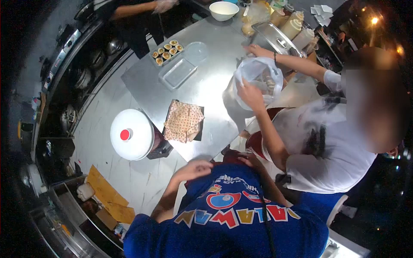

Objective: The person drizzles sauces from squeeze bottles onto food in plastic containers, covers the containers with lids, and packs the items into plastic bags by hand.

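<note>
My left hand (195,170) hovers just in front of the steel table's near corner, above my lap. Its fingers look loosely stretched, with nothing held. Lower right of the table corner, my right hand (248,159) rests near my lap, partly hidden by my blue shirt, its fingers apart and nothing seen in them. Closest to my hands on the table is a dark tray lined with patterned paper (184,122). Beyond it lie a clear plastic container (178,73), its round-cornered lid (195,51) and a box of sushi rolls (167,52).
At right, a co-worker in a white shirt (327,142) holds a white plastic bag (258,79) over the steel table (142,81). Another person's gloved hand (165,5) shows at the top. A white lidded bucket (133,144) stands left; a bowl (223,11) and sauce bottles (291,28) sit behind.
</note>
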`<state>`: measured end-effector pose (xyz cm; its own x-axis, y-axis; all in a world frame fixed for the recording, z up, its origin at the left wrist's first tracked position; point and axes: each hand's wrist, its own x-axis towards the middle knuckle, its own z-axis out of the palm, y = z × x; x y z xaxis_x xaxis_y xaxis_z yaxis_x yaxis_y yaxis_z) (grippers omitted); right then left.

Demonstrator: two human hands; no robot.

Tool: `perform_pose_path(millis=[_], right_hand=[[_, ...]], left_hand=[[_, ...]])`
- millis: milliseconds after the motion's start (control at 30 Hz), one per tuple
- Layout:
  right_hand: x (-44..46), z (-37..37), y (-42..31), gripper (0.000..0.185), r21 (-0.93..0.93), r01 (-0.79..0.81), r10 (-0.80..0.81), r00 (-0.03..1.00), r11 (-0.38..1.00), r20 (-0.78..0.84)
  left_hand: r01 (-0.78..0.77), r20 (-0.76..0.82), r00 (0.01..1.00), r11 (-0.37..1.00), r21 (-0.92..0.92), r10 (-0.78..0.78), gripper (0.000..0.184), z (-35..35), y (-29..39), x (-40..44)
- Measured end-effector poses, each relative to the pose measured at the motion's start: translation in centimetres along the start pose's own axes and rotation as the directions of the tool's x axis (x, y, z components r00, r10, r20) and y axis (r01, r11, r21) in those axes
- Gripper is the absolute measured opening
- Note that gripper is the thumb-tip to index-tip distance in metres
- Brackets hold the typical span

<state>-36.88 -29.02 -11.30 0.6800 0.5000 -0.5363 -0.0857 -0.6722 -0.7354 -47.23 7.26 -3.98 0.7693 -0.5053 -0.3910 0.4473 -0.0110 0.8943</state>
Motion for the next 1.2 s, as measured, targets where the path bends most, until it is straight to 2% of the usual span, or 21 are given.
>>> perform_pose_path(millis=[100,133,167,233,333,400,467,500,533,567,633,667,700,767,867,967,1000,1067,1100,1167,1200], right_hand=[[-0.1,3.2,12.2,0.040,-0.127,0.090,-0.099,0.993,0.988,-0.066],[-0.6,3.3,13.3,0.041,-0.266,0.135,-0.153,0.987,0.955,-0.047],[-1.2,3.4,14.2,0.043,-0.398,0.178,-0.206,0.978,0.900,-0.027],[-2.4,4.1,13.8,0.042,-0.327,0.083,-0.086,0.996,0.941,0.003],[-2.4,5.5,12.2,0.042,-0.073,-0.191,0.194,0.980,0.979,0.046],[-1.4,6.2,11.5,0.042,0.031,-0.259,0.256,0.964,0.965,0.070],[-0.3,7.1,11.0,0.042,0.102,-0.270,0.261,0.961,0.958,0.093],[0.2,7.4,10.6,0.042,0.125,-0.264,0.251,0.962,0.956,0.108],[0.6,7.8,10.6,0.042,0.145,-0.259,0.243,0.963,0.955,0.121],[1.1,8.1,10.5,0.042,0.161,-0.250,0.230,0.964,0.955,0.137],[1.9,8.3,10.6,0.042,0.185,-0.242,0.211,0.963,0.953,0.169],[2.2,8.1,10.8,0.042,0.189,-0.237,0.203,0.962,0.953,0.182],[2.2,8.4,10.8,0.042,0.201,-0.238,0.198,0.960,0.950,0.199],[1.6,9.3,11.4,0.042,0.226,-0.252,0.201,0.953,0.941,0.227],[0.0,9.8,13.2,0.042,0.261,-0.294,0.231,0.941,0.920,0.246],[-2.2,9.0,15.8,0.042,0.290,-0.342,0.279,0.931,0.894,0.238],[-3.0,8.9,16.4,0.042,0.301,-0.360,0.298,0.925,0.883,0.234],[-4.0,8.9,17.4,0.042,0.325,-0.402,0.339,0.911,0.856,0.235],[-4.4,8.4,17.6,0.042,0.340,-0.419,0.355,0.905,0.842,0.235],[-4.8,8.4,17.7,0.042,0.374,-0.460,0.400,0.887,0.805,0.231],[-5.2,8.8,17.4,0.042,0.385,-0.488,0.427,0.872,0.783,0.239]], left_hand=[[0.175,0.068,0.980,0.971,0.161,-0.188,0.035,0.6,-2.8,-2.9],[0.152,-0.007,0.988,0.982,0.111,-0.153,0.038,0.6,-4.4,-3.3],[0.210,-0.009,0.977,0.963,0.167,-0.211,0.036,0.1,-4.8,-4.2],[0.269,0.061,0.955,0.932,0.242,-0.291,0.044,-1.8,-10.1,-5.6],[0.680,0.064,0.732,0.733,-0.015,-0.678,0.050,-3.4,-15.9,-8.5],[0.808,0.065,0.572,0.549,-0.212,-0.817,0.049,-4.4,-24.1,-10.1],[0.732,-0.166,0.438,0.458,-0.505,-0.883,0.050,-4.6,-32.2,-13.6],[0.720,-0.370,0.352,0.501,-0.480,-0.860,0.053,-3.7,-34.1,-13.3],[0.663,-0.499,0.260,0.529,-0.530,-0.827,0.055,-2.2,-33.8,-12.8],[0.533,-0.548,0.228,0.574,-0.622,-0.805,0.057,-0.6,-33.4,-11.2],[0.319,-0.558,0.301,0.633,-0.706,-0.773,0.060,2.9,-31.5,-6.7],[0.344,-0.484,0.432,0.635,-0.691,-0.761,0.070,4.6,-31.9,-4.5],[0.193,-0.251,0.867,0.755,-0.627,-0.430,0.081,5.2,-32.0,-0.1],[0.358,-0.377,0.753,0.817,-0.453,-0.539,0.058,5.7,-32.1,1.5],[0.557,-0.611,0.590,0.814,-0.167,-0.529,0.048,5.9,-27.8,-0.4],[0.549,-0.548,0.711,0.835,0.041,-0.441,0.041,5.5,-17.1,-5.9],[0.395,-0.521,0.797,0.916,0.067,-0.305,0.034,4.3,-17.2,-7.2],[0.136,-0.646,0.723,0.968,-0.213,-0.244,0.026,2.4,-13.4,-7.6],[-0.021,-0.702,0.674,0.944,-0.329,-0.229,0.023,1.5,-10.4,-7.6],[-0.146,-0.823,0.566,0.976,-0.161,-0.051,0.018,-1.6,-4.8,-6.7],[-0.220,-0.826,0.563,0.965,-0.141,0.008,0.017,-4.2,-3.5,-5.8]])
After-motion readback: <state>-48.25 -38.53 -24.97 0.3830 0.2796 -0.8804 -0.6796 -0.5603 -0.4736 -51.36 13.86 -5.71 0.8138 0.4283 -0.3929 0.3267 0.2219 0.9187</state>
